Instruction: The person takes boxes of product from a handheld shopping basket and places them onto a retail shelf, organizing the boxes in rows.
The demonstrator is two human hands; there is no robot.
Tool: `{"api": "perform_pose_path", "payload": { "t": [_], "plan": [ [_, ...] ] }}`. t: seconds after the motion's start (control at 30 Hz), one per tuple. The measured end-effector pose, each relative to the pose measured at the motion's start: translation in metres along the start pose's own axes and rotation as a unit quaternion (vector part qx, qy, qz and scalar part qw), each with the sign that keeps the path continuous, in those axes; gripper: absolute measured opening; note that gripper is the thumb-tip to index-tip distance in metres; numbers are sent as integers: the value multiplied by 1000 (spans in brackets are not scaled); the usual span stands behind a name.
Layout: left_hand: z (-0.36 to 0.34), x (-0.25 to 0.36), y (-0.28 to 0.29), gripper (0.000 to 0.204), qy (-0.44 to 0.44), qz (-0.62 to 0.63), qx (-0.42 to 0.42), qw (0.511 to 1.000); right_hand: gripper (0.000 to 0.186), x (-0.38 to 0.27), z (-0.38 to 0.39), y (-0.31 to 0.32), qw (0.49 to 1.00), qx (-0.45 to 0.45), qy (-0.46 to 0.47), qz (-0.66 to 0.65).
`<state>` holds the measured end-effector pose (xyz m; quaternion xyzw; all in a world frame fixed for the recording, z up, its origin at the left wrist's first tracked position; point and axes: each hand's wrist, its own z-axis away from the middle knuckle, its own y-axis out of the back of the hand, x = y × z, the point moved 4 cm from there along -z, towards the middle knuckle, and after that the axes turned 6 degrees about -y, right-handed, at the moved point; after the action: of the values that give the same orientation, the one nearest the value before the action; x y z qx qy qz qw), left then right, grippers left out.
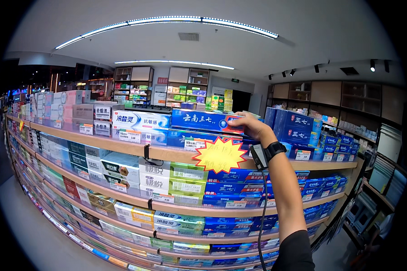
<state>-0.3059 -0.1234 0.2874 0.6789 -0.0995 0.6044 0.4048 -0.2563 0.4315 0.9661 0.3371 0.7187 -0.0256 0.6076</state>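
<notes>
- As the right hand (254,126) reaches over, thumb (236,121) in front, it's pinching a blue box (199,120) by the right end!
- Closed, contents hidden, atop a stack (175,137) on the top shelf (176,155).
- White box (141,119) alongside.

A black sleeve (296,254) and wristband (276,149) (with dark cable (260,239)) are worn.

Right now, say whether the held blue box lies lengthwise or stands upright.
Lengthwise: the blue box stretches sideways, long face forward, the right hand at its right end.
</notes>
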Motion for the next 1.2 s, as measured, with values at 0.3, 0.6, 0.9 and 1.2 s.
{"api": "perform_pose_path", "payload": {
  "t": [0.3, 0.6, 0.9, 1.2],
  "plan": [
    [6, 2, -2, 59, -11, 7, 10, 1000, 77, 12, -12, 7, 1000, 9, 22, -15],
    [0, 8, -1, 59, -10, -24, 21, 999, 42, -4, 18, 54, 976, 91, 142, -141],
    [-19, 53, 57, 57, -22, -135, 216, 967, 53, 21, 76, 97, 947, 260, 164, -92],
    [-52, 146, 136, 69, -130, -158, 306, 930, 56, 44, 104, 96, 880, 416, 175, 145]
  ]
}}
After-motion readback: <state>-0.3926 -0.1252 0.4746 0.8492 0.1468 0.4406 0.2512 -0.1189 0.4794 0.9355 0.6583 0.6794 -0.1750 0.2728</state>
